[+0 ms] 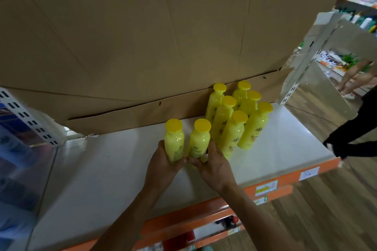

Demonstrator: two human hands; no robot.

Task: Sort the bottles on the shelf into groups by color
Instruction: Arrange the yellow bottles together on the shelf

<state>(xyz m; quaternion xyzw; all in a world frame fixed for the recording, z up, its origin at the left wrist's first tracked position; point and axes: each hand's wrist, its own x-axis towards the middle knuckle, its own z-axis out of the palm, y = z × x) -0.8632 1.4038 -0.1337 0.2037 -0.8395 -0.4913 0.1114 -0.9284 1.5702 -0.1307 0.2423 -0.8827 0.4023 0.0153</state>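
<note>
Behind shelf edge point(289, 179), two held bottles point(174, 140)

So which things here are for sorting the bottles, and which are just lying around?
For the job: the left hand holding the left yellow bottle; the right hand holding the right yellow bottle; the group of six yellow bottles; the white shelf.
Just there: the cardboard behind; the price labels on the orange edge; a person in black at the right.
</note>
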